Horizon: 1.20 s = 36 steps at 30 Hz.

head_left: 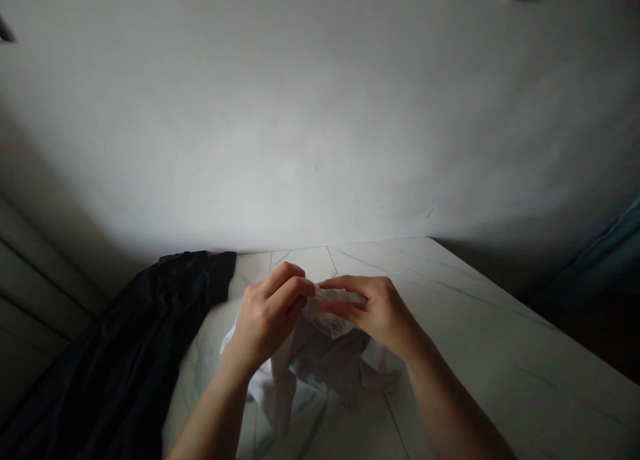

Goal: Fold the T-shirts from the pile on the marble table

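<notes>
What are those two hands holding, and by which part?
The left hand and right hand pinch a white fabric garment by a bunched fold between them; which part of the garment that is cannot be told.

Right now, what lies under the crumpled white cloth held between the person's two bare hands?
The white marble-veined tabletop shows around the crumpled white cloth; the surface directly beneath the cloth is covered, so nothing there can be seen.

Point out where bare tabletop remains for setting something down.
Bare marble-look tabletop runs right of the right hand, and a strip lies between the black cloth and the white cloth. It is crowded around the left hand, where both hands pinch the white cloth.
</notes>
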Motion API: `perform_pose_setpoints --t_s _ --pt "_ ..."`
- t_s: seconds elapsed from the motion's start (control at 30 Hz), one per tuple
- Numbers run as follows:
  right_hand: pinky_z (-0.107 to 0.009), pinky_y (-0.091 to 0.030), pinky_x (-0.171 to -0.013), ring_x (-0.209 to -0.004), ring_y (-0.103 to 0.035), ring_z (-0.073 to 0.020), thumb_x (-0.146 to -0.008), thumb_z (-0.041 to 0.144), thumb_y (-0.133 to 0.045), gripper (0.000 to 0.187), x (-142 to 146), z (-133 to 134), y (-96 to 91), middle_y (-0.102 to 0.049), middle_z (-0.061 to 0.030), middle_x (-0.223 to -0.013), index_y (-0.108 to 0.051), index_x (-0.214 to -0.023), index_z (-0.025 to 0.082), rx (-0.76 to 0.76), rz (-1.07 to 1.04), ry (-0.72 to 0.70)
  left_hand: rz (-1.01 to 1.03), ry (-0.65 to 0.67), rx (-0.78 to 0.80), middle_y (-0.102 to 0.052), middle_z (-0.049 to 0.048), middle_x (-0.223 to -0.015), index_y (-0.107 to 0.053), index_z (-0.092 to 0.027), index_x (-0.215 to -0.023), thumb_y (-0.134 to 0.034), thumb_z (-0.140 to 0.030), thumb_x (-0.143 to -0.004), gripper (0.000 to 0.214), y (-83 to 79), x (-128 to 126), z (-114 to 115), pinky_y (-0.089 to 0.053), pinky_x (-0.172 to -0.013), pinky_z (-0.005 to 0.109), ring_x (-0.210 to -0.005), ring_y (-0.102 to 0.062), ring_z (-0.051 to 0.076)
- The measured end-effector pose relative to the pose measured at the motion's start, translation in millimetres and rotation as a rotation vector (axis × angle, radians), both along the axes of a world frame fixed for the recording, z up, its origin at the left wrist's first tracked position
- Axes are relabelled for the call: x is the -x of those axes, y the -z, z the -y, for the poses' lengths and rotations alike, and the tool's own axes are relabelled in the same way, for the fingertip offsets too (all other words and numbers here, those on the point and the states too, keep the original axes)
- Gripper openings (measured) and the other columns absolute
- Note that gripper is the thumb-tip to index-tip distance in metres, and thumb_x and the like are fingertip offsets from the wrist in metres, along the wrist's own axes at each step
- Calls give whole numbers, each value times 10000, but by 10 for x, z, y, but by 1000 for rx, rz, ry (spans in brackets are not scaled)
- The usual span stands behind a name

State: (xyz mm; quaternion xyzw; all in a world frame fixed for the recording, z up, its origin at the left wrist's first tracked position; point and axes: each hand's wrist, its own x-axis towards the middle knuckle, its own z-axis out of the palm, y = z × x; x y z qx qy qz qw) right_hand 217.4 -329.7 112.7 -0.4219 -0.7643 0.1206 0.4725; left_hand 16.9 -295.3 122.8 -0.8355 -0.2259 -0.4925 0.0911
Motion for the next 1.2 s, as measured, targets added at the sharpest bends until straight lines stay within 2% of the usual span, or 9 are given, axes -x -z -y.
perform_pose_setpoints --t_s 0.17,0.3,0.4,0.53,0.67,0.77,0.93,1.07,1.2 --pt "-226 -473 -591 -657 -693 -143 -837 341 -728 110 58 -10 38 -751 15 -757 -721 -842 231 9 65 99 -54 25 147 -619 -12 -825 -608 -191 -839 -514 -75 -891 158 -9 6 14 -395 -534 158 -617 -537 58" --pt "-218 -386 -540 -584 -641 -121 -784 215 -740 75 43 0 17 -706 44 -677 -666 -781 226 -36 221 231 -142 23 544 -566 -61 -697 -603 -201 -901 -621 -131 -816 112 -9 18 25 -336 -502 172 -540 -461 62" --pt "-223 -317 -513 -529 -590 -106 -771 173 -720 111 23 20 -6 -669 60 -620 -628 -745 230 -102 338 308 -224 133 843 -538 -76 -647 -600 -196 -929 -727 -292 -771 225 -27 15 25 -309 -490 181 -542 -446 72" --pt "-230 -288 -516 -503 -549 -92 -842 166 -647 137 13 36 -16 -642 56 -597 -586 -732 221 -203 410 317 -209 230 1014 -524 -55 -644 -609 -178 -913 -561 -450 -896 277 -64 20 0 -305 -504 199 -566 -430 84" --pt "-239 -286 -524 -502 -539 -93 -892 154 -585 169 7 35 -10 -622 44 -588 -569 -733 212 -298 449 337 -189 134 958 -453 -73 -576 -607 -184 -805 -596 -389 -867 215 -49 39 -12 -262 -484 201 -534 -378 81" --pt "-235 -293 -526 -509 -543 -92 -893 174 -604 168 -4 44 -13 -619 46 -590 -569 -734 212 -282 442 319 -163 21 749 -473 -69 -582 -583 -190 -744 -593 -225 -807 72 -16 28 9 -270 -500 200 -527 -389 79" --pt "-209 -312 -511 -497 -517 -77 -815 380 -757 236 7 69 -28 -617 76 -591 -593 -749 224 -69 353 178 -163 -105 412 -488 -54 -586 -517 -192 -645 -437 -26 -683 188 31 -16 26 -269 -526 198 -520 -407 77" --pt "-209 -321 -500 -499 -477 -74 -761 587 -745 400 14 46 -33 -606 72 -599 -587 -732 220 93 246 49 -158 -148 328 -457 -63 -544 -488 -195 -623 -415 -13 -666 201 66 -17 5 -235 -499 197 -477 -364 75" --pt "-215 -312 -487 -486 -441 -78 -835 590 -663 406 -17 2 -22 -559 68 -570 -569 -711 215 147 205 3 -166 -144 316 -489 -70 -559 -536 -203 -691 -452 -24 -737 203 69 0 -1 -237 -494 197 -473 -381 76"
